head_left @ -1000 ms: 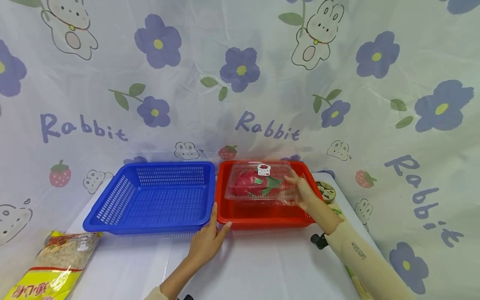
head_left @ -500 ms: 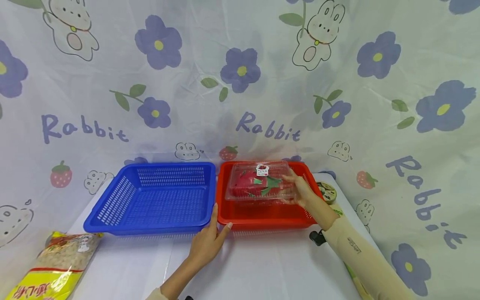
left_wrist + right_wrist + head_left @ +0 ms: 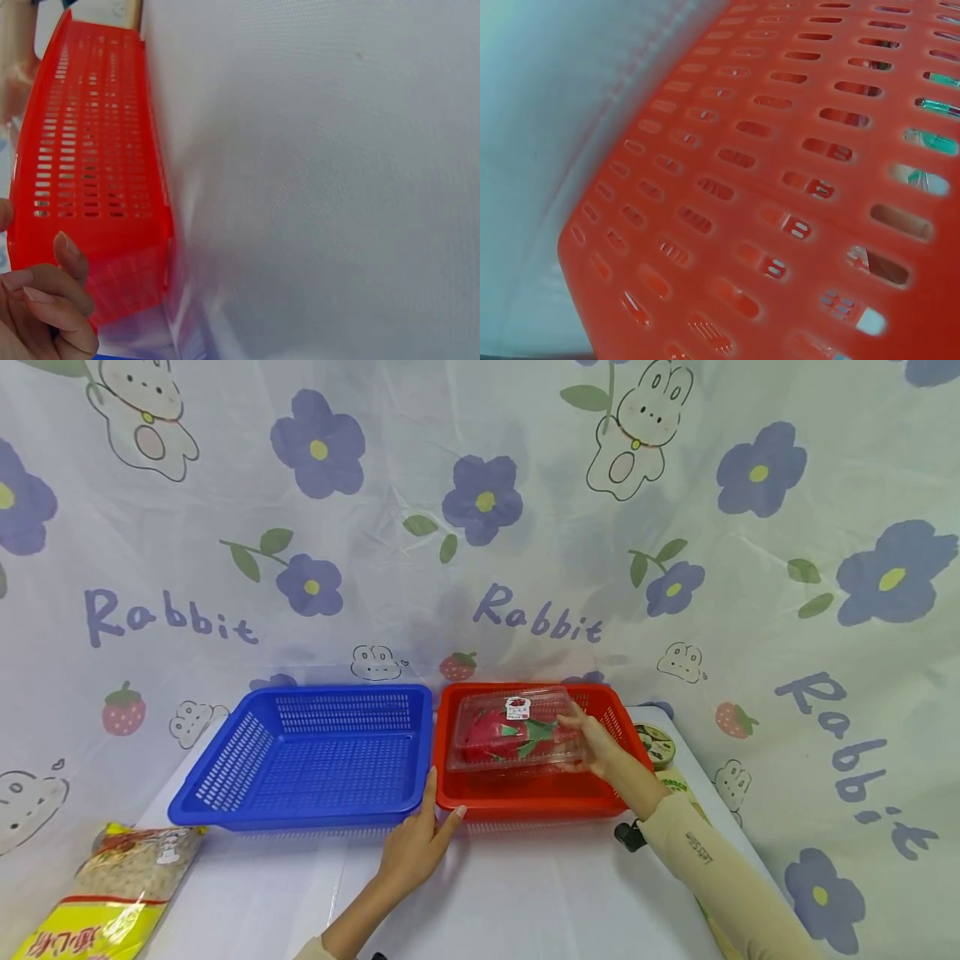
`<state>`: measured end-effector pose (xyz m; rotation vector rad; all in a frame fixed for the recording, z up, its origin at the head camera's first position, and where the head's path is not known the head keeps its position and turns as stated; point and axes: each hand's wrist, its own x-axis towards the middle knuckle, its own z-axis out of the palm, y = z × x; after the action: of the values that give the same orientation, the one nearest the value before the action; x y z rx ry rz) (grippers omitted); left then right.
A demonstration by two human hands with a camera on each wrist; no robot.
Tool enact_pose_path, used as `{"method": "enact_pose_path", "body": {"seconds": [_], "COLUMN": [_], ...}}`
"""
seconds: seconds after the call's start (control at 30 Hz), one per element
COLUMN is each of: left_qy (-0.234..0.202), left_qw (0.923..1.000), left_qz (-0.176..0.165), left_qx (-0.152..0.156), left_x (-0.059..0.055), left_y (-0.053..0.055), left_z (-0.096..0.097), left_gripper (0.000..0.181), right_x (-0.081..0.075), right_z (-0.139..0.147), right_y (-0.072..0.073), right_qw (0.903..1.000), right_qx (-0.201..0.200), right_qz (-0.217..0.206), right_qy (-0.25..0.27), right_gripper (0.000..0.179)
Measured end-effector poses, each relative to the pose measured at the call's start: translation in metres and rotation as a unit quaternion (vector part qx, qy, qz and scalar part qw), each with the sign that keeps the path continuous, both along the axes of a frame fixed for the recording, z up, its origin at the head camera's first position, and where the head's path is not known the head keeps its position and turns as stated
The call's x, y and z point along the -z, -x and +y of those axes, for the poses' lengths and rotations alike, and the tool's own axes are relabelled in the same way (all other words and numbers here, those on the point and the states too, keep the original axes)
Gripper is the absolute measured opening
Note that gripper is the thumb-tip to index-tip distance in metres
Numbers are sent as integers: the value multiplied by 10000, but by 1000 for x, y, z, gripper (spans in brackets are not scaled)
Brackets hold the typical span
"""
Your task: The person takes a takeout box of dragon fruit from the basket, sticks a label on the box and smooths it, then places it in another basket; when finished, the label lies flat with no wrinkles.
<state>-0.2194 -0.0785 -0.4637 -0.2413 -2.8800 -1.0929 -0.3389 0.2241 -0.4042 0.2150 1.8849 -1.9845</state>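
My right hand (image 3: pixel 592 745) grips the right end of a clear plastic clamshell box (image 3: pixel 468 764), which has a white label on its lid. Inside lies a pink dragon fruit (image 3: pixel 491 733) with green scales. The box is in the red basket (image 3: pixel 540 802), its near edge tilted toward me. My left hand (image 3: pixel 412 852) rests at the red basket's front left corner, index finger and thumb extended along the rims. In the left wrist view, the other fingers (image 3: pixel 64 319) curl loosely beside the corner. Slots in the red basket wall (image 3: pixel 765 157) fill much of the right wrist view.
A blue slotted basket (image 3: pixel 330 768) stands against the red one on its left. At the front left lies a yellow bag (image 3: pixel 112 893) of pale pieces. A round tin (image 3: pixel 656 746) and a pale green packet (image 3: pixel 675 783) lie right of the red basket. A printed sheet hangs behind.
My right hand and the clear box have moved slightly toward me and down, the box turning a little. My left hand stays at the red basket's corner.
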Motion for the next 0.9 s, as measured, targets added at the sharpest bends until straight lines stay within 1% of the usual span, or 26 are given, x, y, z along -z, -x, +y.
{"method": "enact_pose_path", "body": {"seconds": [0.13,0.3,0.5,0.67,0.73,0.9], "left_qy": [7,24,15,-4,-13,19], "left_qw": [10000,9999,10000,10000,10000,10000], "left_qz": [4,151,91,14,38,64], "left_qx": [6,22,-9,-43,-34,-16], "left_x": [-1,0,2,1,0,-1], "left_y": [0,0,0,0,0,0], "left_z": [0,0,1,1,1,1], "left_gripper": [85,84,84,85,85,84], "right_x": [-1,4,8,12,14,19], "right_z": [-1,-1,2,3,3,3], "right_y": [1,2,1,0,-1,-2], "right_qw": [10000,9999,9998,9997,9997,9995], "right_qx": [-22,97,71,-9,-29,60], "right_qz": [-19,-105,-194,-227,-225,-293], "right_qy": [-41,-27,-60,63,90,140], "right_gripper": [73,71,72,71,70,69]}}
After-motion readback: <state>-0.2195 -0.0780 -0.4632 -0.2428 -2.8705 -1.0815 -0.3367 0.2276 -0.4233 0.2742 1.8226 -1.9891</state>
